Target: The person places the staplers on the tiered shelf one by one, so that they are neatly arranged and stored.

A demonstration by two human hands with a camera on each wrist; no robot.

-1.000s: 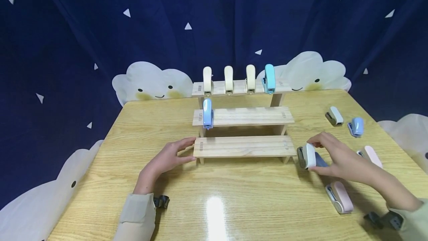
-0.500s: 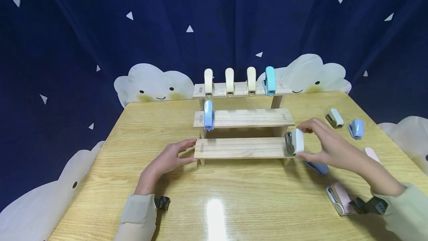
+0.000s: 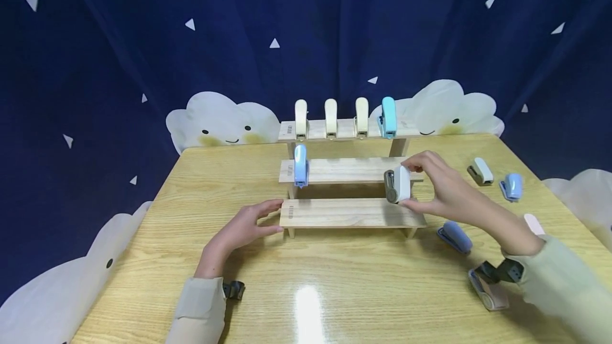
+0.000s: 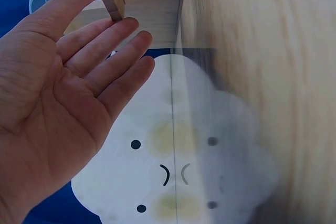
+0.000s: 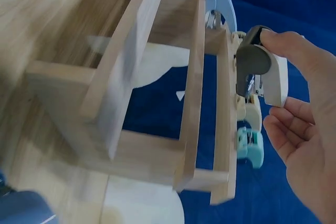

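My right hand pinches a white and grey stapler between thumb and fingers, level with the right part of the middle tier. In the right wrist view, the thumb lies on one end of this stapler. A three-tier wooden shelf stands mid-table. At its left end is my left hand, thumb and fingers spread at the bottom tier's edge; the left wrist view shows the palm and loosely extended fingers. A blue stapler stands on the middle tier's left. Several cream staplers and a turquoise one line the top.
Right of the shelf lie another white stapler, a light blue one, a darker blue one and a pale pink one. A second pink stapler sits partly beneath the right wrist camera. A dark curtain hangs behind.
My right hand has carried the white and grey stapler left and upward from beside the shelf to the middle tier, uncovering the darker blue stapler. The left hand stays at the shelf's end.
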